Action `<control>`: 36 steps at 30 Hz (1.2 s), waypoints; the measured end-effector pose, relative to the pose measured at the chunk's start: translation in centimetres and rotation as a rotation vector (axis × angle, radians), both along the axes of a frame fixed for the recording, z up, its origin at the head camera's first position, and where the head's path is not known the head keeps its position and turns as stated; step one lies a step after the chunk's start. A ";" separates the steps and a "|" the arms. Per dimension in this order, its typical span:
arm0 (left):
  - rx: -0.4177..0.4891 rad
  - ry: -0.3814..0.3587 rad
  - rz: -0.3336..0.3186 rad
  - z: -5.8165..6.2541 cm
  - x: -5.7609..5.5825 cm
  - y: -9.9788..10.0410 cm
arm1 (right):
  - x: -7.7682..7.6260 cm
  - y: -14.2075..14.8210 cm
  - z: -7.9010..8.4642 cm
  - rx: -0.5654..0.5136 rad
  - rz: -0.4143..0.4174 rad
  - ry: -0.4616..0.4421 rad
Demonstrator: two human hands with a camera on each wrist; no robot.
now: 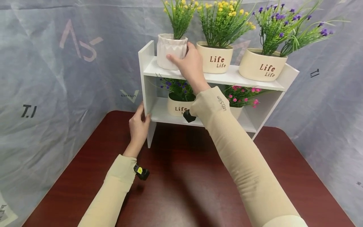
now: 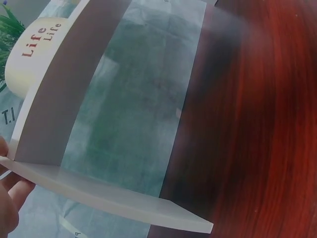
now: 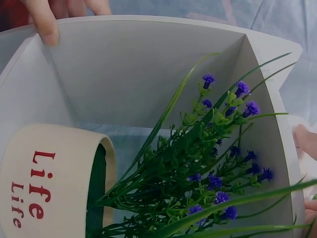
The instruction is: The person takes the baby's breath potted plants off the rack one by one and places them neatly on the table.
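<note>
A white ribbed flowerpot (image 1: 167,52) with a yellow-flowered plant stands at the left end of the top board of a white shelf (image 1: 218,77). My right hand (image 1: 193,64) grips this pot from its right side, thumb across the front. Lower down, my left hand (image 1: 139,126) holds the shelf's left side panel (image 1: 146,91) between thumb and fingers. In the left wrist view, fingers (image 2: 20,191) wrap the panel's edge. The right wrist view shows left-hand fingers (image 3: 44,22) over that panel, and part of the right hand (image 3: 308,141) at its right edge.
Two cream "Life" pots, one yellow-flowered (image 1: 214,58) and one purple-flowered (image 1: 263,64), share the top board. Below stand a purple-flowered pot (image 1: 180,104) and a pink-flowered plant (image 1: 241,96), partly behind my right sleeve. The shelf stands on a dark red table (image 1: 170,189) before grey cloth (image 1: 56,78).
</note>
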State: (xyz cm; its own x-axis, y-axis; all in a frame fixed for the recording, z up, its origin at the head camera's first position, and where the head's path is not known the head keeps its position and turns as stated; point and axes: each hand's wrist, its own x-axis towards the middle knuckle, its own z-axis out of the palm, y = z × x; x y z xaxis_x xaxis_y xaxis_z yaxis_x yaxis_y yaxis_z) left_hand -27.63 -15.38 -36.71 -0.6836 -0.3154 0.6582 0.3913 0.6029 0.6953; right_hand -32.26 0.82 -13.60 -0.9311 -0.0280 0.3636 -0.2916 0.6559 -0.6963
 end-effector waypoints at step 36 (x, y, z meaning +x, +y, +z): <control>0.264 0.040 -0.276 2.4 -1.1 -0.4 | 0.2 0.6 0.3 -0.055 0.077 -0.068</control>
